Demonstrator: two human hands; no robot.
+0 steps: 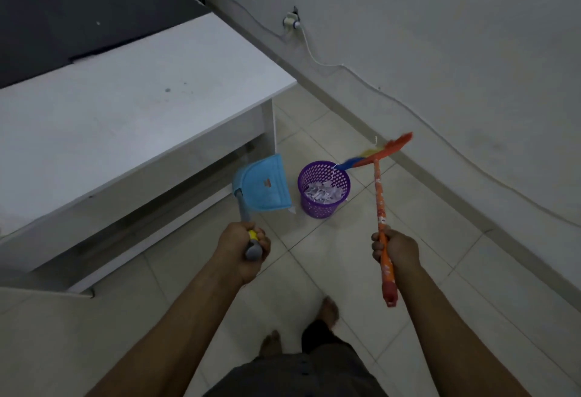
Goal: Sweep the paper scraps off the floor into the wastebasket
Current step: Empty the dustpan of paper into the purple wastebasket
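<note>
- Ahead of both hands, between them, stood the wastebasket (pixel 323 209), paper scraps (pixel 320 193) inside.
- Left hand (pixel 243 247) gripped the dustpan (pixel 262 186); right hand (pixel 396 247) gripped the broom (pixel 380 205).
- Its head hung by the rim; a careless swing could tip everything out.

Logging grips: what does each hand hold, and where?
The left hand grips the blue dustpan by its handle's end; right hand grips the broom near its handle's end.

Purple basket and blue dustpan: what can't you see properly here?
- Head view: white paper scraps in the purple mesh plastic wastebasket are too small to count.
- Orange-handled broom: bristles motion-blurred.
- Whatever lies under the white table: hidden by its top.
- Blue plastic dustpan: left hand covers its handle grip.
</note>
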